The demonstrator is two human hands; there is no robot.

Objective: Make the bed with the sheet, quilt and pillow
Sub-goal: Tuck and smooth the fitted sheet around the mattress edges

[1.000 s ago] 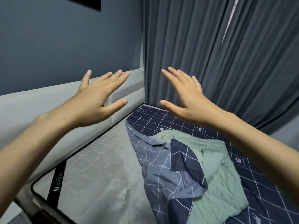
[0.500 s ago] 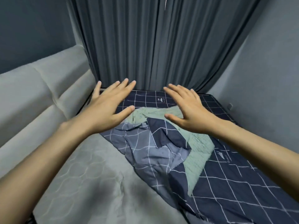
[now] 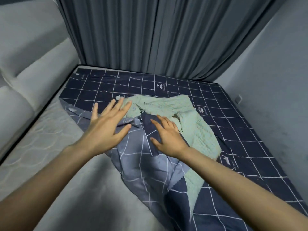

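Note:
A navy sheet point(image 3: 241, 134) with a white grid covers the right and far part of the bed, its left edge folded back in a paler crumpled heap point(image 3: 138, 157). A mint-green textured quilt point(image 3: 195, 124) lies bunched on the sheet in the middle. My left hand point(image 3: 106, 127) hovers with fingers spread over the folded sheet edge, fingertips near the quilt. My right hand point(image 3: 168, 135) is flat and spread over a dark flap of sheet beside the quilt; whether it touches the cloth I cannot tell. No pillow is in view.
The bare grey quilted mattress point(image 3: 55, 147) shows on the left and near side. A padded light-grey headboard point(image 3: 25, 84) runs along the left. Dark curtains point(image 3: 158, 35) hang behind the bed's far edge, and a grey wall point(image 3: 275, 77) bounds the right.
The view has swung right and down toward the bed. Both hands have come down from in front of the wall and curtain to just over the crumpled sheet and quilt.

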